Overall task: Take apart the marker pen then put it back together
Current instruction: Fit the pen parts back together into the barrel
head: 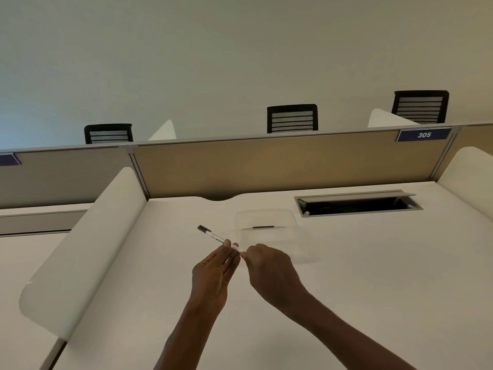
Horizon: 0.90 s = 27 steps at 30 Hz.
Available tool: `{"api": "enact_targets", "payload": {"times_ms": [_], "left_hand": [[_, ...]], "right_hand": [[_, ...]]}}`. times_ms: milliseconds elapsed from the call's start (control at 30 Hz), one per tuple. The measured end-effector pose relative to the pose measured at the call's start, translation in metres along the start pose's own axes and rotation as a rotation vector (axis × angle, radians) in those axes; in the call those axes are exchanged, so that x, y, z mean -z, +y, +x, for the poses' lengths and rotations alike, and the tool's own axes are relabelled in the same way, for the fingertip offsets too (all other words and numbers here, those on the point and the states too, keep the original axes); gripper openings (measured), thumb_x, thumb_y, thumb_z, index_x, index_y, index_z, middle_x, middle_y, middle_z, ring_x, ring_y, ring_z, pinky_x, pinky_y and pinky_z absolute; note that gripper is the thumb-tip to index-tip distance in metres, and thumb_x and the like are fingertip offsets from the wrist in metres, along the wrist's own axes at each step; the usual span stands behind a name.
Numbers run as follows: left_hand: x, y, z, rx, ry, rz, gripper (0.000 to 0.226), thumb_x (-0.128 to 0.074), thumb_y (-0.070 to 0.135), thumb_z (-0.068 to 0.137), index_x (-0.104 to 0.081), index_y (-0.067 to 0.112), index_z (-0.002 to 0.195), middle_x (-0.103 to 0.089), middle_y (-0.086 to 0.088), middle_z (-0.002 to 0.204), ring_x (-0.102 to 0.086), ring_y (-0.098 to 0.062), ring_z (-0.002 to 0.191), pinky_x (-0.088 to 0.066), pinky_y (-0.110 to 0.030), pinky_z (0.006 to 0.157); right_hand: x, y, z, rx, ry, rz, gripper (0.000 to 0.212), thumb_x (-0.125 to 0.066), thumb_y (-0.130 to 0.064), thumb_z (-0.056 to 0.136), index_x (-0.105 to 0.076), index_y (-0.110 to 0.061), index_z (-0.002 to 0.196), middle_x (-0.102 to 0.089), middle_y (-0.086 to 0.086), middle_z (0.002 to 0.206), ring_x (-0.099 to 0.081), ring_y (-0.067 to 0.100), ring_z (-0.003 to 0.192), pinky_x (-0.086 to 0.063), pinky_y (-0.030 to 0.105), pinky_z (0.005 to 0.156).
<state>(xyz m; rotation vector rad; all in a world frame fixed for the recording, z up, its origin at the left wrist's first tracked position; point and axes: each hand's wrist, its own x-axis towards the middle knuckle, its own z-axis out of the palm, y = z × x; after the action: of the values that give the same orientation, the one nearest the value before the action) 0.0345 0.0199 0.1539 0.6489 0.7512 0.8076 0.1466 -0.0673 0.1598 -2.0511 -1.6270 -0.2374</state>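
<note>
- the marker pen [217, 238] is being held above the pale desk [373, 263], slanting from its black cap at the upper left down toward the two hands at the lower right.
- the left hand [213, 273] is pinching the white barrel between thumb and fingertips, palm turned up and the other fingers lying loosely extended beneath it.
- the right hand [269, 268] is closing its fingertips on the barrel's near end; the fingers are curling over that end and hiding it, so whether a plug or a tip is sitting there is impossible to tell.
- the printing on the barrel is showing only as small dark marks, too fine to read.
- a clear plastic container [266, 225] is lying on the desk just behind the hands, so transparent and blurred that its edges are hard to follow; a dark strip is showing on it.
- a cable slot [357, 205] with its flap raised is sitting in the desk to the right, its inside too dark to make out.
- both forearms are being cut off by the bottom edge.
- three chair backs are rising behind the partition [266, 166], their seats hidden, and a blue tag [423, 135] is reading 305.
</note>
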Motion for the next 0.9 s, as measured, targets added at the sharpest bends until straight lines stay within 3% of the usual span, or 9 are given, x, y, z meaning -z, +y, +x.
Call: {"api": "enact_targets", "payload": {"times_ms": [100,200,267,400,467,567,733,800,900], "left_hand": [[0.001,0.0,0.004,0.04,0.07,-0.003,0.018,-0.074,0.015,0.083,-0.078,-0.001,0.087,-0.078,-0.018,0.091,-0.077,-0.027,0.083,-0.062,-0.03,0.064],[0.001,-0.003,0.006,0.051,0.07,-0.007,0.019,-0.07,0.012,0.085,-0.076,-0.005,0.093,-0.078,-0.016,0.087,-0.076,-0.024,0.077,-0.061,-0.028,0.061],[0.002,-0.005,0.008,0.025,0.045,-0.001,0.019,-0.068,0.013,0.086,-0.077,-0.002,0.093,-0.077,-0.014,0.087,-0.076,-0.022,0.078,-0.061,-0.028,0.063],[0.002,-0.006,0.008,-0.019,-0.014,0.002,0.02,-0.068,0.019,0.079,-0.08,0.004,0.085,-0.076,-0.012,0.084,-0.073,-0.021,0.078,-0.061,-0.029,0.07],[0.002,-0.007,0.008,-0.029,-0.045,-0.007,0.02,-0.067,0.018,0.08,-0.08,0.005,0.085,-0.075,-0.012,0.083,-0.072,-0.02,0.078,-0.061,-0.029,0.072],[0.003,-0.007,0.008,-0.025,-0.062,-0.011,0.026,-0.066,0.017,0.079,-0.077,0.0,0.096,-0.077,-0.015,0.092,-0.074,-0.022,0.083,-0.062,-0.03,0.073],[0.002,-0.004,0.009,-0.032,-0.026,0.052,0.022,-0.073,0.02,0.074,-0.081,0.005,0.087,-0.078,-0.017,0.097,-0.076,-0.025,0.092,-0.062,-0.03,0.073],[0.001,-0.003,0.012,-0.017,0.014,0.073,0.019,-0.074,0.022,0.073,-0.081,0.008,0.082,-0.078,-0.014,0.09,-0.076,-0.023,0.085,-0.062,-0.031,0.071],[0.001,-0.004,0.015,0.007,0.026,0.08,0.015,-0.071,0.02,0.08,-0.081,0.008,0.08,-0.078,-0.011,0.084,-0.076,-0.02,0.08,-0.059,-0.033,0.075]], "right_hand": [[-0.004,0.008,-0.006,0.152,-0.011,-0.216,0.028,-0.057,-0.026,0.095,-0.055,-0.015,0.069,-0.052,0.0,0.058,-0.045,0.016,0.043,-0.029,0.027,0.037],[-0.005,0.007,-0.006,0.088,-0.018,-0.024,0.033,-0.05,-0.026,0.099,-0.055,-0.012,0.07,-0.052,0.001,0.058,-0.043,0.016,0.045,-0.032,0.029,0.042],[-0.004,-0.003,-0.004,-0.167,-0.048,0.362,0.036,-0.05,-0.026,0.099,-0.058,-0.011,0.067,-0.049,-0.003,0.054,-0.039,0.01,0.045,-0.031,0.026,0.047],[0.009,-0.014,0.008,-1.114,-0.259,1.602,0.036,-0.053,-0.02,0.097,-0.059,-0.01,0.062,-0.034,-0.005,0.049,-0.025,0.006,0.037,-0.023,0.018,0.034],[0.013,-0.014,0.009,-1.251,-0.297,1.796,0.035,-0.053,-0.017,0.097,-0.058,-0.008,0.063,-0.032,-0.005,0.049,-0.023,0.005,0.036,-0.022,0.016,0.03],[0.008,-0.017,0.006,-1.001,-0.241,1.443,0.036,-0.053,-0.021,0.097,-0.061,-0.01,0.064,-0.036,-0.006,0.048,-0.028,0.007,0.039,-0.025,0.018,0.036],[-0.009,0.004,-0.003,-0.044,0.004,0.177,0.036,-0.051,-0.026,0.097,-0.057,-0.01,0.066,-0.055,0.002,0.055,-0.048,0.018,0.046,-0.034,0.029,0.044],[-0.012,0.009,-0.007,0.083,-0.005,0.008,0.031,-0.054,-0.024,0.096,-0.055,-0.011,0.067,-0.054,0.004,0.057,-0.046,0.02,0.043,-0.029,0.029,0.041],[-0.011,0.006,-0.007,-0.023,-0.013,0.176,0.035,-0.051,-0.024,0.097,-0.055,-0.009,0.066,-0.053,0.003,0.055,-0.044,0.018,0.046,-0.032,0.03,0.045]]}}
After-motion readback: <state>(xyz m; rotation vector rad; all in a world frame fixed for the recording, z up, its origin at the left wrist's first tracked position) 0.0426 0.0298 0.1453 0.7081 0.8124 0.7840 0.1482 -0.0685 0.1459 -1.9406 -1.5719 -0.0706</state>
